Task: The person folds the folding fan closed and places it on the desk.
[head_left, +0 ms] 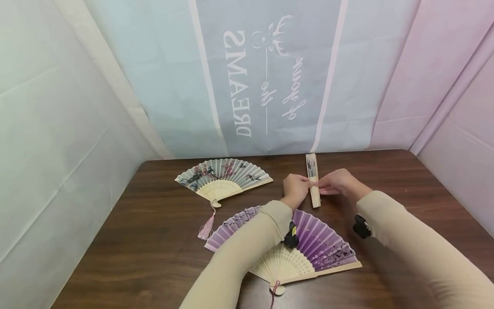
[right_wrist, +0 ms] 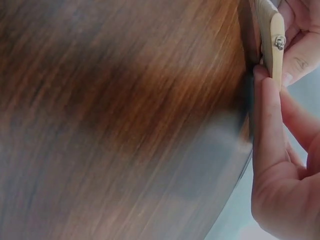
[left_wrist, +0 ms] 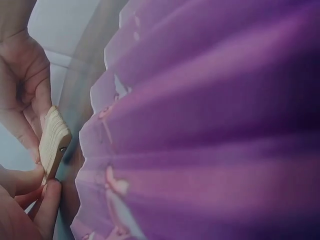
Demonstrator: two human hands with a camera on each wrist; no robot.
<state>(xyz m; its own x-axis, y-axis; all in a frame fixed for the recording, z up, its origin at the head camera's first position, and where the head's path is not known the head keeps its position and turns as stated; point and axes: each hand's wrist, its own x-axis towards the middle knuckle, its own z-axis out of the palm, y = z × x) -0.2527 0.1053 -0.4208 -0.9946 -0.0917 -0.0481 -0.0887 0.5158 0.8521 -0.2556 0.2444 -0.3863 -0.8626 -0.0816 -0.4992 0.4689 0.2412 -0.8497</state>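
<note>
A closed folding fan (head_left: 315, 199) stands near the far edge of the table, its pale ribs stacked together and a strip of printed fabric toward its far end. My left hand (head_left: 296, 189) pinches it from the left between thumb and fingers. From the right, my right hand (head_left: 341, 184) pinches the same fan with its fingertips. In the right wrist view, a small metal pivot shows on the end of the fan (right_wrist: 276, 50). The left wrist view shows both hands meeting at its layered ribs (left_wrist: 54, 137).
An open purple fan (head_left: 324, 240) lies under my left forearm, partly hidden by the sleeve. Farther left is an open grey-green floral fan (head_left: 224, 174) with a pink tassel (head_left: 207, 227). Behind the brown table (head_left: 154, 240) hangs a printed cloth (head_left: 173, 86).
</note>
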